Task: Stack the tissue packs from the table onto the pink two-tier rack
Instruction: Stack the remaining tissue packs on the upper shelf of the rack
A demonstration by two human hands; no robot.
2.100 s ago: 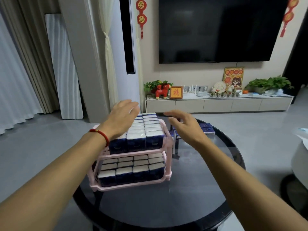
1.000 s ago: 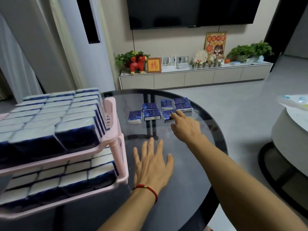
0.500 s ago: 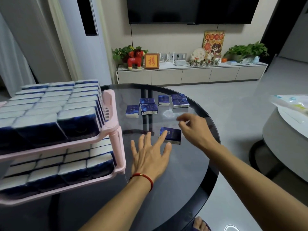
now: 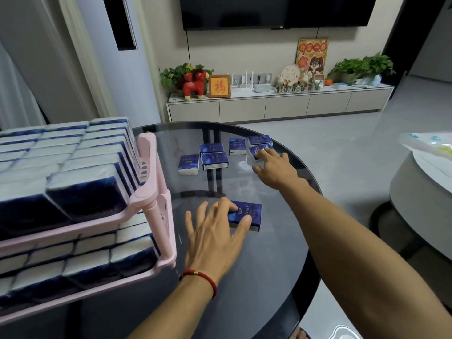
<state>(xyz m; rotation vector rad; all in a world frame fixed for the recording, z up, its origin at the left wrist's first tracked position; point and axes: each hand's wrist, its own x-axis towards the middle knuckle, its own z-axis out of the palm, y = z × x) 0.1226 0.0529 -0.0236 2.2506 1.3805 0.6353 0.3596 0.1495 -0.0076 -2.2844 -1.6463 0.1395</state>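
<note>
The pink two-tier rack (image 4: 156,192) stands at the left of the round glass table (image 4: 276,265), both tiers packed with blue-and-white tissue packs (image 4: 85,192). My left hand (image 4: 215,233) lies on a single blue pack (image 4: 252,212) in the middle of the table, with thumb and index finger curled round its near-left corner. My right hand (image 4: 274,167) reaches to the far group and grips a tilted pack (image 4: 255,154), its white side lifted. Several more packs lie flat there, among them ones at the left (image 4: 188,163), centre (image 4: 215,160) and back (image 4: 236,146).
The table's right edge runs just beyond my right forearm. A white round table (image 4: 420,192) with a plastic bag (image 4: 428,145) stands to the right. A long TV cabinet (image 4: 281,106) with plants and ornaments lines the far wall.
My right hand went from beside the single pack back to the far group and took hold of a pack there. My left hand slid forward onto the single pack and curled on it.
</note>
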